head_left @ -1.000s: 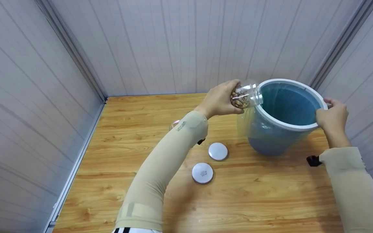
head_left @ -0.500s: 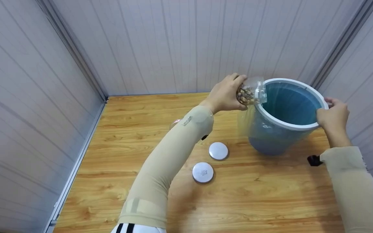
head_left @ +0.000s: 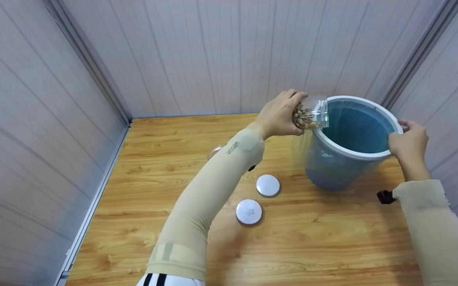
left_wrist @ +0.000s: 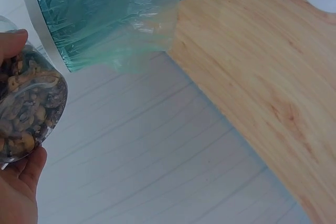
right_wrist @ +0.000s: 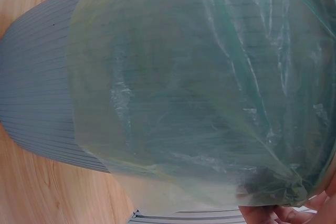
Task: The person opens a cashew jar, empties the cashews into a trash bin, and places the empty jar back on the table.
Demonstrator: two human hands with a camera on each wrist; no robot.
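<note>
My left hand [head_left: 280, 115] grips a clear jar [head_left: 310, 113] lying on its side, its mouth at the left part of the bin's white rim. Brown pieces, perhaps nuts or dried bits, fill the lower side of the jar; the left wrist view shows them through the jar's base [left_wrist: 31, 108]. The blue-grey trash bin [head_left: 328, 174] stands on the table at the right. A thin greenish bag [right_wrist: 173, 77] lines it and hangs over its outside. At the bin's right edge, my right hand [head_left: 410, 145] holds the rim [head_left: 372, 155], thumb inside. The bin's bottom is hidden.
Two round white lids [head_left: 268, 185] lie on the wooden table [head_left: 153, 190], left of the bin. Another clear container [head_left: 214, 151] is mostly hidden behind my left forearm. Pale panel walls [head_left: 213, 59] enclose the table at the back and sides.
My left hand has moved slightly right and up with the jar, which now reaches further over the bin's rim. The pieces have shifted a little inside it. My right hand stays on the rim.
</note>
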